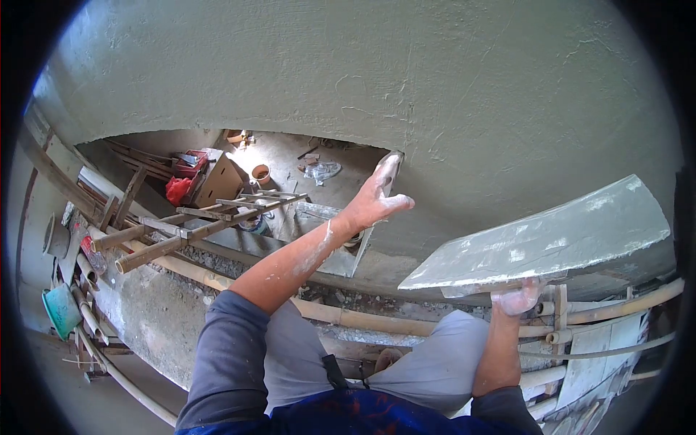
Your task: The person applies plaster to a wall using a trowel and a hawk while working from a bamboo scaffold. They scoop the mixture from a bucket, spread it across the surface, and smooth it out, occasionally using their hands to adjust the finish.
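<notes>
My left hand reaches forward to the plastered wall, its fingers stretched up at the corner of the opening and its thumb spread apart. White plaster smears cover the fingers and forearm. In my right hand, low on the right, is a plasterer's hawk, gripped from beneath with its broad face up and tilted. Whitish plaster patches mark the hawk's face and near edge. The grip itself is partly hidden under the board.
Bamboo poles run across below me. A wooden ladder leans at the left, by a cardboard box and a red bag. A bucket stands on the floor beyond the opening. A teal basin hangs at far left.
</notes>
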### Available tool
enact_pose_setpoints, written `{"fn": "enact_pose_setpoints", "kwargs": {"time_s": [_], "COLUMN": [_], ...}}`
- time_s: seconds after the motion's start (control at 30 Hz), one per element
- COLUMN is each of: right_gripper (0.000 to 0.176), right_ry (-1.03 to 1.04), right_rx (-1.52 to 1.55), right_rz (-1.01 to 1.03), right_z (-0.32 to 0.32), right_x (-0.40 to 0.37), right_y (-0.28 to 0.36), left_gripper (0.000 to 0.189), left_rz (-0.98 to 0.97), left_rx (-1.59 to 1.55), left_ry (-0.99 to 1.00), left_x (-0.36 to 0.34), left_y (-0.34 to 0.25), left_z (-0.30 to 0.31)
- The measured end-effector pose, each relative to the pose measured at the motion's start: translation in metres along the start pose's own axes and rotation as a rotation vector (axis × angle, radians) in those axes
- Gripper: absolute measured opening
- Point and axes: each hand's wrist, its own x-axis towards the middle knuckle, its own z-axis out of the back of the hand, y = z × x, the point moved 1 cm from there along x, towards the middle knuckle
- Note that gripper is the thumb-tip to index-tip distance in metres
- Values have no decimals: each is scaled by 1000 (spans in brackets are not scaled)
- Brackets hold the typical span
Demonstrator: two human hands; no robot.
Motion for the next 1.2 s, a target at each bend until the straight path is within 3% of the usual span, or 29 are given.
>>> {"fn": "enact_pose_setpoints", "kwargs": {"time_s": [0.27,0.57,0.97,1.03,1.07,1.17,1.2], "right_gripper": [68,71,70,63,62,53,50], "right_ry": [83,16,32,103,104,370,394], "right_rx": [60,49,-15,13,-61,57,-74], "right_rz": [-14,-47,50,94,163,76,150], "right_z": [-14,-12,8,3,40,105,92], "right_x": [0,-2,1,0,1,12,14], "right_y": [8,5,-6,-7,-27,-50,-50], "left_gripper": [93,92,88,86,85,86,90], "left_rz": [-112,43,-30,-101,-133,-157,-126], "left_rx": [45,-109,21,18,29,-30,-102], "left_ry": [65,51,53,82,84,66,49], "left_x": [-7,-5,-8,-6,-5,-12,-12], "left_y": [-6,-18,-12,-4,-2,-15,-6], "left_z": [3,4,8,8,10,7,7]}}
